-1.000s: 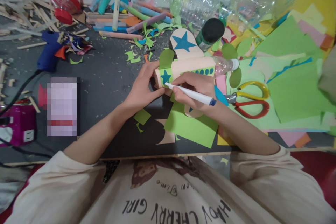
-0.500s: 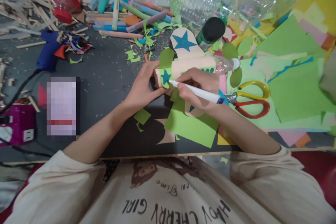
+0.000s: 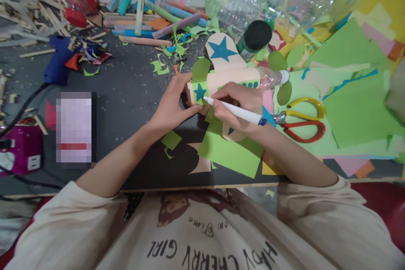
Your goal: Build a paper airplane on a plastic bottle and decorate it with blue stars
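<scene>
A small plastic bottle (image 3: 268, 77) wrapped in cream paper lies on its side, its white cap to the right. It has a cream paper wing with a blue star (image 3: 222, 49) and a green paper tail piece bearing a smaller blue star (image 3: 199, 92). My left hand (image 3: 174, 103) is closed around the tail end, steadying it. In my right hand (image 3: 237, 103) is a white marker pen (image 3: 236, 111), its tip at the edge of the small star. A lower wing is partly hidden under my right hand.
Scissors (image 3: 303, 120) with yellow and red handles lie on green paper (image 3: 357, 93) at the right. A black-capped bottle (image 3: 257, 36) stands behind. At the left are a blue glue gun (image 3: 58, 61), a pixelated object (image 3: 74, 128) and wooden sticks; colored pens (image 3: 158, 25) and paper scraps lie behind.
The pen and my right hand have shifted very slightly, the pen's rear end moving a little left. My left hand and the bottle stay in place.
</scene>
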The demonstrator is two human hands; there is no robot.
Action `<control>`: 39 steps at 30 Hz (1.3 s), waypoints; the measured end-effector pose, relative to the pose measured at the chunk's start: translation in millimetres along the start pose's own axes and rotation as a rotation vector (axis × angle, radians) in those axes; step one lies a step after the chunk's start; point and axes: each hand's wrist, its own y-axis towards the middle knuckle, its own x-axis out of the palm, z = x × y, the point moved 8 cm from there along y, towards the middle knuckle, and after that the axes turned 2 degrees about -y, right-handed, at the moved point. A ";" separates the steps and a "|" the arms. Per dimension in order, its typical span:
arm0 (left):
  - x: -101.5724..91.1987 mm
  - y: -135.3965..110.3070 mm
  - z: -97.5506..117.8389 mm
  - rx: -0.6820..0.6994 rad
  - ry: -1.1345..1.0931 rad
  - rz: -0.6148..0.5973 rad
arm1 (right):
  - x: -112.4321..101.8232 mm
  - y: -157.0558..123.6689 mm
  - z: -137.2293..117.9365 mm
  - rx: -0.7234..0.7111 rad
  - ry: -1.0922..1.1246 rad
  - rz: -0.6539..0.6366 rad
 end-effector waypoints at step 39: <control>-1.5 0.2 1.4 -0.006 -0.010 0.024 | -2.2 0.8 0.3 -0.018 -0.049 0.042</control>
